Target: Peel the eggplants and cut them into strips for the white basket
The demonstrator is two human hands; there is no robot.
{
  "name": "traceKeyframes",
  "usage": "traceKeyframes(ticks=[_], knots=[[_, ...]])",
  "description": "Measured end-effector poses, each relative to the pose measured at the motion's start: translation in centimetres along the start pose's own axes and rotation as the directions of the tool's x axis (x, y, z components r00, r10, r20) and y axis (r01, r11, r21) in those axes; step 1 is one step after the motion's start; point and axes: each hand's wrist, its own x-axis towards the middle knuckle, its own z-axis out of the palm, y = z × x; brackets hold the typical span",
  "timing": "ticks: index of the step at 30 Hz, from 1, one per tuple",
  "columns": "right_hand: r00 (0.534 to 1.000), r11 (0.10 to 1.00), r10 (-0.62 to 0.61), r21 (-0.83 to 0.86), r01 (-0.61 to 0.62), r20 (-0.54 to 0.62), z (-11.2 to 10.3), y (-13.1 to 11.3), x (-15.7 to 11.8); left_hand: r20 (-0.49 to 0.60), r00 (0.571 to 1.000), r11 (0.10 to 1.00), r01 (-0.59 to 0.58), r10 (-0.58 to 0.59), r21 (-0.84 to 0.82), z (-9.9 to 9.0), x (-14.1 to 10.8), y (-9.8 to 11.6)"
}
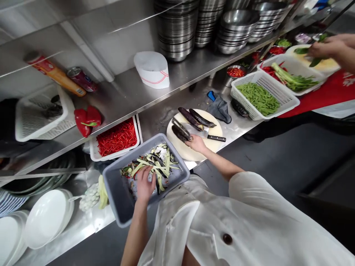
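Note:
My left hand [145, 181] reaches into a grey plastic bin [116, 207], fingers slightly apart over the pale and dark vegetable peelings [162, 162]. My right hand [197, 143] is closed at the near end of dark, shiny long pieces [179, 133] that look like eggplant, above a round cream cutting board [187, 151]. A greyish strip along them may be glare or metal; I cannot tell. Two whole dark purple eggplants [191, 119] lie at the board's back. A knife with a black handle [216, 138] rests on its right side.
A white tray of red chillies [118, 138] stands behind the bin. Right of the board are a dark cloth [219, 109] and a basket of cut green beans [259, 96]. Another person's hands [330, 48] hold greens at far right. A steel shelf [116, 101] overhangs the counter; plates [47, 218] stand left.

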Motion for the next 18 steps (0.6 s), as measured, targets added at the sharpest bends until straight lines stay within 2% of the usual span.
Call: traceKeyframes(ticks=[2, 4, 6, 8, 9, 10, 12, 13, 15, 18], knots=[[0.994, 0.987, -0.098, 0.129, 0.091, 0.046, 0.6, -2.3, -0.9, 0.104, 0.982, 0.984, -0.163, 0.155, 0.067, 1.5, 2.2, 2.6], [0.957, 0.949, -0.248, 0.236, 0.209, 0.150, 1.2, -5.1, -2.0, 0.183, 0.951, 0.951, -0.276, 0.250, 0.137, 2.3, 4.2, 4.5], [0.862, 0.888, -0.402, 0.360, 0.286, 0.308, 1.9, -7.8, -3.0, 0.256, 0.923, 0.921, -0.339, 0.287, 0.192, 2.4, 5.7, 5.4], [0.746, 0.820, -0.516, 0.495, 0.287, 0.421, 2.6, -9.9, -3.8, 0.337, 0.906, 0.920, -0.335, 0.256, 0.204, 1.9, 6.1, 5.2], [0.721, 0.798, -0.538, 0.538, 0.270, 0.436, 3.0, -10.5, -4.0, 0.371, 0.905, 0.934, -0.297, 0.209, 0.199, 1.5, 5.9, 4.7], [0.732, 0.791, -0.530, 0.559, 0.246, 0.428, 3.4, -10.9, -4.2, 0.392, 0.910, 0.954, -0.226, 0.136, 0.195, 1.2, 5.4, 4.1], [0.813, 0.820, -0.433, 0.545, 0.177, 0.388, 4.6, -11.1, -4.2, 0.402, 0.912, 0.983, 0.006, -0.080, 0.181, 0.6, 3.7, 2.8], [0.855, 0.850, -0.363, 0.508, 0.141, 0.370, 5.3, -10.9, -4.3, 0.396, 0.896, 0.975, 0.150, -0.203, 0.161, 0.4, 2.7, 2.0], [0.898, 0.902, -0.247, 0.424, 0.076, 0.364, 6.8, -10.2, -5.0, 0.380, 0.836, 0.912, 0.405, -0.396, 0.061, 0.4, 0.6, 0.6], [0.885, 0.939, -0.206, 0.338, 0.060, 0.417, 8.5, -9.1, -7.5, 0.346, 0.769, 0.769, 0.615, -0.537, -0.174, 0.7, -1.9, -1.1]])
